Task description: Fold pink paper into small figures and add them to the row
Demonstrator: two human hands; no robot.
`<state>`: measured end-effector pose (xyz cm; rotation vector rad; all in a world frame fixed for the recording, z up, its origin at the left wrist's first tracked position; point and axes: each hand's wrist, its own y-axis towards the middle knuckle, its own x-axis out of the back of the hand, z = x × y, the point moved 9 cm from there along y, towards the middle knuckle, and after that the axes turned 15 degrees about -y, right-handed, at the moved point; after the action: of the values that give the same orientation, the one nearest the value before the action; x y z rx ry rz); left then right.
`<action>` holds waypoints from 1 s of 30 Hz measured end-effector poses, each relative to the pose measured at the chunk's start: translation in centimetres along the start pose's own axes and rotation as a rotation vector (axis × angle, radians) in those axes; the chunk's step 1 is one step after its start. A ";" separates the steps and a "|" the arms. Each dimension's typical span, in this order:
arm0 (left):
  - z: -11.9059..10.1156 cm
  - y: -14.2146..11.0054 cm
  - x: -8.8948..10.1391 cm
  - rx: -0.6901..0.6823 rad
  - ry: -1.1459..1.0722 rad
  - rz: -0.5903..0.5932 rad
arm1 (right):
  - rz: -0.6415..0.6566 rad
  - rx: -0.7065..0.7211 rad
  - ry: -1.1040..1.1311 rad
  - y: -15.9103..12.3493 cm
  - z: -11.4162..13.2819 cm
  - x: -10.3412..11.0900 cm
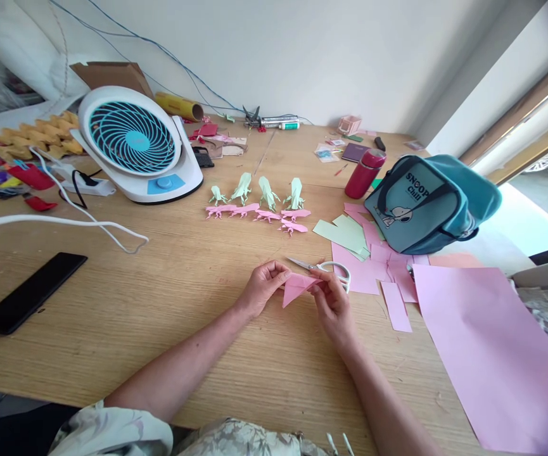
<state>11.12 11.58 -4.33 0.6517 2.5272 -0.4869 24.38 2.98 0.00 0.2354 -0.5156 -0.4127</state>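
Between my two hands is a small piece of folded pink paper [296, 288], with a pointed flap hanging down. My left hand [265, 286] pinches its left edge between thumb and fingers. At the other end, my right hand [334, 305] grips the right corner with its fingertips. Just behind the right hand lie scissors [343, 273] with white handles, blades pointing left. Farther back stand several pale green folded-paper insects [268, 193] in a row. In front of them are several pink folded-paper insects [267, 216].
A white and blue fan [133, 142] stands at the back left, its white cable running left. Black phone-like slab [31, 291] lies front left. At right are a red bottle [365, 173], a teal bag [426, 202], pink and green paper scraps [343, 234] and a large pink sheet [487, 348].
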 end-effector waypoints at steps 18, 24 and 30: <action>-1.2 -0.3 -0.7 -0.212 0.188 0.080 | 0.084 -0.322 0.366 -0.2 -2.2 -1.5; -0.8 -0.1 -0.8 -0.170 0.176 0.069 | 0.009 -0.336 0.373 -0.1 -2.7 -1.1; 0.0 -0.2 -1.4 -0.112 0.247 0.094 | -0.072 -0.330 0.338 0.0 -3.3 -0.2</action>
<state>12.08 10.90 -3.60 0.8276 2.7136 -0.2417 25.95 3.40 -2.85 0.0029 -0.1034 -0.5092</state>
